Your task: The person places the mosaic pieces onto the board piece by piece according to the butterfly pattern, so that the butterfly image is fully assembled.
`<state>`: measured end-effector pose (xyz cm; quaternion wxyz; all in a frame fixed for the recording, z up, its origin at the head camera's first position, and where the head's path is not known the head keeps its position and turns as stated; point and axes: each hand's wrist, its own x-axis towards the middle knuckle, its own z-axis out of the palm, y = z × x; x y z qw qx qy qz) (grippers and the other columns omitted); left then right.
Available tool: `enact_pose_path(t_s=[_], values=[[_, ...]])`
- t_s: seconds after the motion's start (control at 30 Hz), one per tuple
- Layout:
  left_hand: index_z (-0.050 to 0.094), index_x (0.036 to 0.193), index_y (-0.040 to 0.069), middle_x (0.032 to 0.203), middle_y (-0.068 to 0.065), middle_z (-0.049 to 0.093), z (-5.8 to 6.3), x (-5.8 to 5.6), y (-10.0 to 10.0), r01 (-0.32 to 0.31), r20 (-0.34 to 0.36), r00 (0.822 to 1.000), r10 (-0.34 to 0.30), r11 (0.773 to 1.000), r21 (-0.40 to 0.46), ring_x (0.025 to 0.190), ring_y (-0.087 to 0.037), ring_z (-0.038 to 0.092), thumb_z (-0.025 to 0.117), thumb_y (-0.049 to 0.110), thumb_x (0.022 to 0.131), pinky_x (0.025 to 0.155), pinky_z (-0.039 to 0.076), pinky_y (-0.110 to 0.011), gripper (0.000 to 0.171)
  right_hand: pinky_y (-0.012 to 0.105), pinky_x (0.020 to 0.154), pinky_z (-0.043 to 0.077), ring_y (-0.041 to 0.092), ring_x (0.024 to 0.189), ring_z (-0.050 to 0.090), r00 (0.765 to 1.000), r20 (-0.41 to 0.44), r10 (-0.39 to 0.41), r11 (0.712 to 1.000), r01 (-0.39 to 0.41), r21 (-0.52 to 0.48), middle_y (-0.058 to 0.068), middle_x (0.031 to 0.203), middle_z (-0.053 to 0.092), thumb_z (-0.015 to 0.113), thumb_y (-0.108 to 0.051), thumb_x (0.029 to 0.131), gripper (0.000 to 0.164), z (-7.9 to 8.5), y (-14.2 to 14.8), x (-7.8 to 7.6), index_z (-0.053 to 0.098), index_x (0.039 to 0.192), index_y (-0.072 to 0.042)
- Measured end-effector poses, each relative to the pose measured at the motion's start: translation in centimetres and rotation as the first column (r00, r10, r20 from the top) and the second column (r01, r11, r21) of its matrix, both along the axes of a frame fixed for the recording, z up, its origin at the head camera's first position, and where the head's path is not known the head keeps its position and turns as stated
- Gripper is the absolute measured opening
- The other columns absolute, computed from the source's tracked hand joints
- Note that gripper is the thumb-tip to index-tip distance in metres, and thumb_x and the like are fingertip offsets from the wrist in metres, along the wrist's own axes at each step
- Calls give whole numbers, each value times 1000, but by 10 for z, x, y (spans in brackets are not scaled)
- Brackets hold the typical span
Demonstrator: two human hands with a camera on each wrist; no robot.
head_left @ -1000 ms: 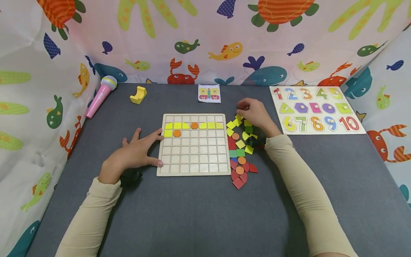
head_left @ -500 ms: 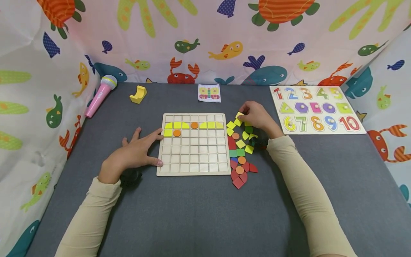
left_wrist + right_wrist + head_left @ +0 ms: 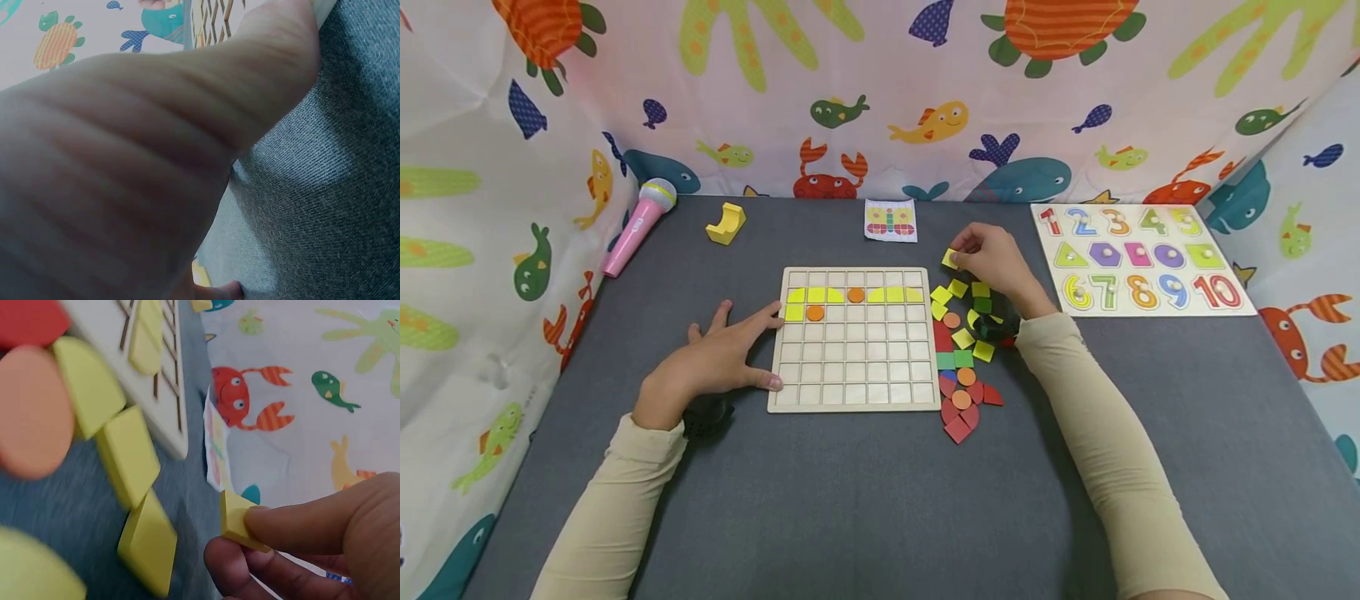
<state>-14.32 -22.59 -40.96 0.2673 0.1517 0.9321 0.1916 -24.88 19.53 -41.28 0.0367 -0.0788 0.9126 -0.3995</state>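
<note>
My right hand [image 3: 996, 258] pinches a yellow square tile [image 3: 239, 520] between thumb and fingers, beyond the pile of loose tiles in the head view. With spread, straight fingers, my left hand [image 3: 715, 354] touches the left edge of a pale wooden grid board [image 3: 865, 371]. Yellow tiles [image 3: 796, 312] and orange discs [image 3: 856, 295] fill most of the board's second row and the start of its third. Along the board's right side lie yellow, green, red, orange and blue pieces, with a red tile [image 3: 957, 430] nearest the front. The right wrist partly covers some of them.
A small butterfly pattern card [image 3: 891, 221] lies behind the board. At the back right is a number-and-shape puzzle board [image 3: 1142, 260]. A pink toy microphone [image 3: 640, 227] and a yellow curved block [image 3: 726, 223] lie at the back left. A printed curtain [image 3: 880, 92] encloses the table.
My right hand has picked a yellow square tile from the top of the pile and moved it slightly up and left. The left hand has stayed at the board's edge.
</note>
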Motion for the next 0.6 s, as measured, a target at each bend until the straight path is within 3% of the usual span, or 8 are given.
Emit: enact_pose_path(t_s=[0.23, 0.6], values=[[17, 173, 19, 175, -17, 24, 0, 1, -1, 2, -5, 1000, -2, 1000, 3, 155, -61, -11, 88, 52, 87, 107, -2, -90, 117, 31, 73, 56, 35, 87, 73, 1000, -9, 27, 994, -28, -107, 18, 101, 73, 71, -7, 103, 10, 5, -28, -1, 71, 109, 1], [21, 173, 19, 176, -16, 22, 0, 0, -1, 0, -7, 1000, 0, 1000, 3, 156, -60, -11, 88, 53, 87, 107, -2, -90, 114, 32, 70, 57, 35, 82, 72, 985, -9, 170, 966, -168, -197, 15, 96, 72, 70, -6, 103, 9, 9, -79, 10, 71, 108, 2]])
